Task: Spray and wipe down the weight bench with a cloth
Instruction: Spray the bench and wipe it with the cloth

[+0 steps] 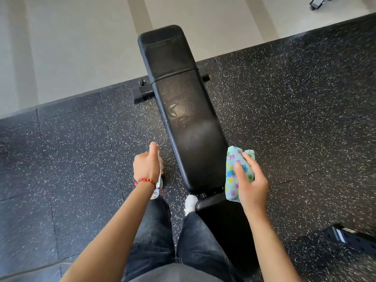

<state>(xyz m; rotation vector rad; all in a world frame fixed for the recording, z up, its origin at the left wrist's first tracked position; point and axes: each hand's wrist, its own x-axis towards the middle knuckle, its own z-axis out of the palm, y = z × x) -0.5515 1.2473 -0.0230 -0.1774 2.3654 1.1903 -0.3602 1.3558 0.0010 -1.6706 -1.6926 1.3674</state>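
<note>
Bench (183, 110), long and black, stands on the speckled floor (284, 119) right in front of the person, and its far end reaches over the pale floor (81, 47). Wet smears shine on the middle of the bench pad. The left hand (147, 165) is just left of the bench's near end, and its fingers are curled around a small clear spray bottle (159, 180), thumb pointing up. A red bead bracelet (145, 181) sits on that wrist. The right hand (251, 180) is just right of the bench's near end and grips a folded cloth (234, 176), pale blue with bright spots. One white shoe (190, 201) shows beside the bench.
</note>
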